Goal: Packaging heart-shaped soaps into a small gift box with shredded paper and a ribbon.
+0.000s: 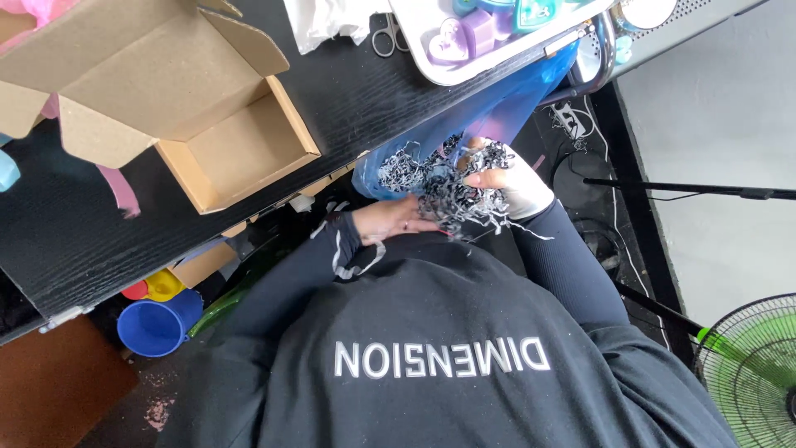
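Note:
Both my hands are in a clump of black and white shredded paper [448, 195] just below the edge of a black table [75, 232]. My right hand [510, 178] grips the clump from the right, fingers curled into it. From the left, my left hand [388, 221] supports it, fingertips buried in the shreds. More shreds fill the mouth of a blue plastic bag [506, 104] that hangs off the table edge right behind my hands. An open, empty cardboard box [236, 153] stands on the table to the left, flaps up.
A white tray [427, 62] with purple heart-shaped pieces and small scissors [383, 35] lie at the table's far side. A blue bucket [157, 323] sits under the table on the left. A green fan [750, 365] and a dark pole stand on the right.

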